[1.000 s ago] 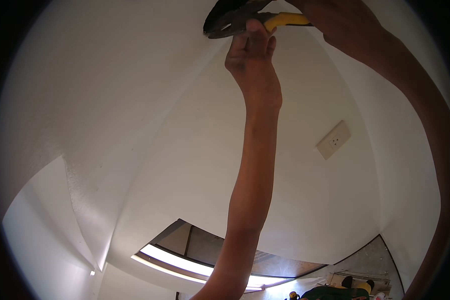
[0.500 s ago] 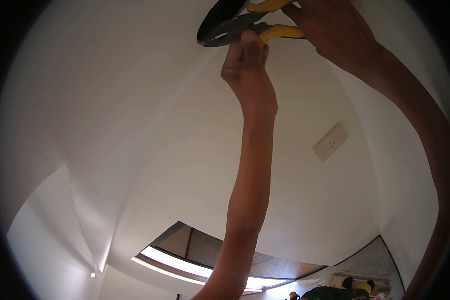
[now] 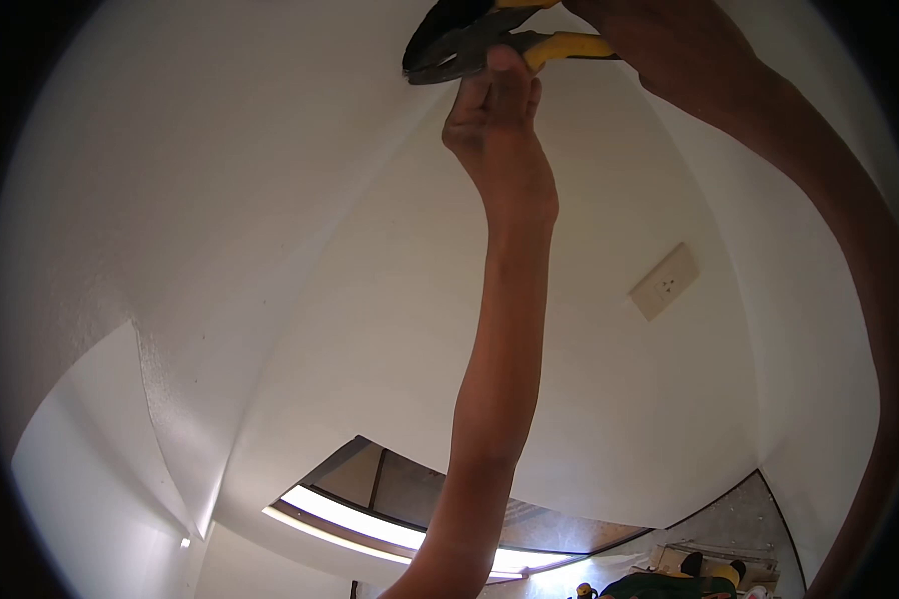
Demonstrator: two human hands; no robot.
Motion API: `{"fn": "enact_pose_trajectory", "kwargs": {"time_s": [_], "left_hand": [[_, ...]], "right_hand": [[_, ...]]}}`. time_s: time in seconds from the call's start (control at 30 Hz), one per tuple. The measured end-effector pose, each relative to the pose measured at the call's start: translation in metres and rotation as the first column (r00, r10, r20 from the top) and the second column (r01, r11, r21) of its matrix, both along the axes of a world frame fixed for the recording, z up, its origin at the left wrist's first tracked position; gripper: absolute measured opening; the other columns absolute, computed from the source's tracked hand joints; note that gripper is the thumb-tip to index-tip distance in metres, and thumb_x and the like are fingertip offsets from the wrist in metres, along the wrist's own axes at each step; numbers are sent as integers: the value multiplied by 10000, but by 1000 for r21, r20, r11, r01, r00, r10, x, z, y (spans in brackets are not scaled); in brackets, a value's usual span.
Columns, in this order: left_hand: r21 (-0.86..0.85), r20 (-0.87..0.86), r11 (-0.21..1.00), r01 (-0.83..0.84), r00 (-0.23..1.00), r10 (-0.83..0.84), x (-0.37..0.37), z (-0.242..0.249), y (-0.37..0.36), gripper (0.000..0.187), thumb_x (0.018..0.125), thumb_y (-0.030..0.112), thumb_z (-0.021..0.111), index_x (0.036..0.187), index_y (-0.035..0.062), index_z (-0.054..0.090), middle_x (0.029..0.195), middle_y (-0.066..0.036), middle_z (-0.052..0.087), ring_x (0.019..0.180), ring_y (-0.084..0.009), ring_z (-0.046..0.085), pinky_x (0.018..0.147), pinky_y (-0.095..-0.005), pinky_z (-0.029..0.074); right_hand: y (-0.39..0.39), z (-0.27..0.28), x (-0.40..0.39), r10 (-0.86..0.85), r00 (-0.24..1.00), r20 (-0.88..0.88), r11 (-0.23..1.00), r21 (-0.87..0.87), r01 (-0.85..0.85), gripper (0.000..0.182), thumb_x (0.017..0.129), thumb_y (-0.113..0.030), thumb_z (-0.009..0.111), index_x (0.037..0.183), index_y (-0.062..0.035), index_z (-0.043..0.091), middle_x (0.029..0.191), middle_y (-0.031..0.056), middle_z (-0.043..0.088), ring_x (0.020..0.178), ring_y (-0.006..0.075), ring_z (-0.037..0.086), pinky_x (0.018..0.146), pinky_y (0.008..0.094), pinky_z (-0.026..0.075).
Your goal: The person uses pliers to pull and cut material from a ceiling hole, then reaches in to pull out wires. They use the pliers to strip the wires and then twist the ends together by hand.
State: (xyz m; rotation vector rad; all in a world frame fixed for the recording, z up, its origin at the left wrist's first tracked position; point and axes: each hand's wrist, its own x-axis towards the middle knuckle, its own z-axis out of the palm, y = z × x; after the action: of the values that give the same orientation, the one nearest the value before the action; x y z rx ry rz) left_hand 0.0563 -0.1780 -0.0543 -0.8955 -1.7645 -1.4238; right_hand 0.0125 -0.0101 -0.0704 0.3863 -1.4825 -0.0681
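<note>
Pale walls [image 3: 370, 329] curved around a white outlet plate [image 3: 665, 283], with a dark-framed opening [image 3: 350, 477] and its bright strip [image 3: 355, 517] well below and left of it. Green and yellow items lay in a cluttered patch [image 3: 659, 587] below the outlet plate, too small in view to name. High above and left of the outlet plate, a pair of yellow-handled pliers [image 3: 451, 68] met a dark piece [image 3: 448, 24] whose full shape was cut off. The pliers had just risen slightly in view, with less of their upper handle showing; this looked like a small adjustment rather than a release. Their handles stood apart, and the metal jaws were beside the dark piece, though whether they gripped it could not be told. The right hand [image 3: 659, 38] held the handles from the right, its fingertips hidden. The left hand [image 3: 504, 115] reached up from below, thumb against the pliers near the joint and fingers curled together; exactly what those fingers pinched could not be told.
</note>
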Motion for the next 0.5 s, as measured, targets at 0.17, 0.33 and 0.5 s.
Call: {"fn": "enact_pose_trajectory", "kwargs": {"time_s": [0.17,0.33,0.5], "left_hand": [[12,12,1000,14,1000,-14,3,-1,2,190,943,207,519,1053,59,564,1099,-40,562,1119,-220,497,1020,-437,303],[41,22,999,-18,1000,17,6,-8,4,267,942,245,523,1110,37,526,1150,-79,530,1139,-240,468,1041,-448,281],[78,43,997,26,999,-29,0,-6,10,233,934,271,547,982,44,562,1032,-32,554,1029,-179,498,982,-395,333]], "right_hand": [[0,2,1,1,1000,7,1000,14,-1,189,791,-198,646,851,-25,694,1037,118,506,935,223,460,768,399,378],[-5,-7,11,179,936,302,984,-42,-175,172,788,-164,646,857,-14,696,1045,135,526,966,239,469,806,417,393],[4,-8,19,-41,998,37,999,-7,42,181,782,-142,647,892,-6,689,1197,169,514,1071,268,449,875,469,362]]}}
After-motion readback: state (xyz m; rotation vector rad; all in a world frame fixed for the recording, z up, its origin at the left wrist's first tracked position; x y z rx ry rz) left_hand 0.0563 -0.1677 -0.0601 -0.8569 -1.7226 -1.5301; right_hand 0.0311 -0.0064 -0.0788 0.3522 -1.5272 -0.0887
